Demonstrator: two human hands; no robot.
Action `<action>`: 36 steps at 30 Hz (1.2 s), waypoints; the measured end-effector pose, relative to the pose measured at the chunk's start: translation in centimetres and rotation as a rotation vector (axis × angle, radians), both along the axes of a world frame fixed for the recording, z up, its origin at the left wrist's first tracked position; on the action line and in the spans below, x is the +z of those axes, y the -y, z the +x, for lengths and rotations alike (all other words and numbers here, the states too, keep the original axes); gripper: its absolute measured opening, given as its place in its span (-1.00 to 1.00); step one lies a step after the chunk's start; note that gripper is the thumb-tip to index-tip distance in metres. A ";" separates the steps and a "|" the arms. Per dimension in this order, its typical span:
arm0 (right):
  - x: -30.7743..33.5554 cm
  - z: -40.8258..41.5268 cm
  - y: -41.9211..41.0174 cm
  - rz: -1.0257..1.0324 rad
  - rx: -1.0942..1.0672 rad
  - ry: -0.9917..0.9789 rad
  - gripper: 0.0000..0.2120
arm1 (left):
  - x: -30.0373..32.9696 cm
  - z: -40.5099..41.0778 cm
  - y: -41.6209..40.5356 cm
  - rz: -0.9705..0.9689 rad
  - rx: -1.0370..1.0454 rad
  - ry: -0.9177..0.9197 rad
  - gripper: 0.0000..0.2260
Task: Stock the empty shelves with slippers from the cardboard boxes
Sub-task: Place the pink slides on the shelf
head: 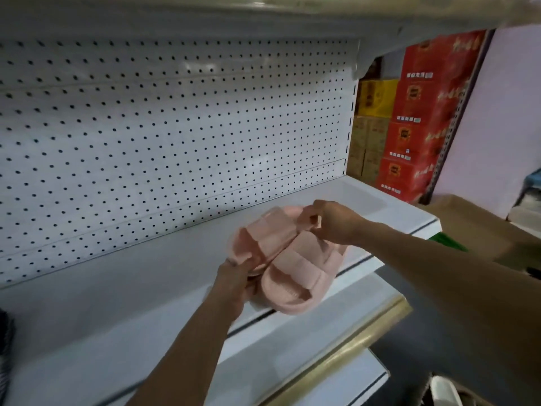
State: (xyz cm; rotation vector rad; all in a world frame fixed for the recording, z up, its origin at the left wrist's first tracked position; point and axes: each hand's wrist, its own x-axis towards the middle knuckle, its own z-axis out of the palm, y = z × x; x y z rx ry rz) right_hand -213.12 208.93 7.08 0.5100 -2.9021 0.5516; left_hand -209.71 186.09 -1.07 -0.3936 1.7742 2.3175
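Slippers (281,259), a pink pair, are in both my hands just above the front half of the white shelf (123,312), side by side and touching, one a little higher and further back than the other. From the head view, my left hand (234,285) has its grip curled round the near end of the left slipper, fingers wrapped under its edge and thumb on top. My right hand (330,221) pinches the far end of the right slipper between thumb and fingertips. Whether the soles already rest on the shelf or hang just over it I cannot tell; the near slipper juts past the front lip. Behind them stands the white pegboard back panel (164,136), and the shelf around the pair shows nothing else but a dark striped thing (6,341) at the far left edge. Beyond the shelf's right end are stacked red cartons (421,118) and yellow cartons (377,98), and a brown cardboard box (480,227) sits low under my right forearm. I judge I am at the placing step: this pair is being set down and squared. Next I should slide both slippers back so nothing overhangs the lip, line them up parallel, loosen both grips, then reach to the box for another pair.
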 end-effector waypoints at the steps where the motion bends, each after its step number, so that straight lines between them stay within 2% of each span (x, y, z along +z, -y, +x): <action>1: -0.2 -0.4 0.2 0.045 -0.001 0.004 -0.84 | -0.2 0.0 -0.1 0.005 0.028 0.018 -0.70; 4: -1.4 -0.9 0.4 0.082 -0.038 0.077 -0.85 | -0.4 0.1 -0.2 0.009 0.081 0.074 -0.73; 7: -1.9 -0.9 0.3 0.060 -0.090 0.100 -0.85 | 0.3 0.7 0.2 -0.126 0.008 0.042 -0.73; 10: -1.2 -0.1 0.1 -0.135 -0.128 0.189 -0.77 | 1.9 1.7 0.7 -0.393 -0.137 -0.041 -0.74; 13: -2.0 1.0 -0.9 -0.320 -0.185 0.201 -0.79 | 2.9 2.7 1.4 -0.514 -0.300 -0.184 -0.79; 15: -2.9 1.8 -1.6 -0.379 -0.206 0.249 -0.81 | 3.1 2.9 1.9 -0.644 -0.381 -0.202 -0.74; 17: -3.5 2.6 -1.9 -0.484 -0.212 0.298 -0.76 | 3.9 2.9 2.3 -0.756 -0.407 -0.144 -0.77; 19: -4.1 3.8 -1.9 -0.632 -0.269 0.236 -0.73 | 3.4 2.0 2.8 -0.675 -0.359 -0.017 -0.74; 21: -5.1 5.4 -1.7 -0.755 -0.476 0.098 -0.71 | 2.8 0.9 3.3 -0.517 -0.247 0.066 -0.68; 22: -5.6 6.7 -1.4 -0.800 -0.588 0.094 -0.66 | 2.6 0.4 3.3 -0.433 -0.183 0.089 -0.67; 23: -6.1 8.0 -1.0 -0.855 -0.675 0.196 -0.60 | 2.1 -0.2 3.5 -0.367 -0.132 0.103 -0.65; 24: -6.3 9.4 -0.3 -0.914 -0.704 0.381 -0.53 | 2.1 -0.4 3.4 -0.325 -0.098 0.123 -0.64; 26: -6.8 11.6 1.5 -0.960 -0.632 0.764 -0.43 | 2.0 -0.8 3.2 -0.262 -0.068 0.139 -0.68; 28: -7.5 12.6 3.0 -1.004 -0.535 0.926 -0.41 | 1.8 -1.0 3.1 -0.223 -0.065 0.124 -0.76; 32: -7.9 12.7 4.4 -1.200 -0.479 0.854 -0.60 | 1.8 -1.0 2.4 -0.205 -0.109 0.094 -0.81; 36: -6.5 11.9 2.1 -1.228 -0.548 0.723 -0.69 | 2.4 -1.1 0.9 -0.190 -0.160 0.106 -0.81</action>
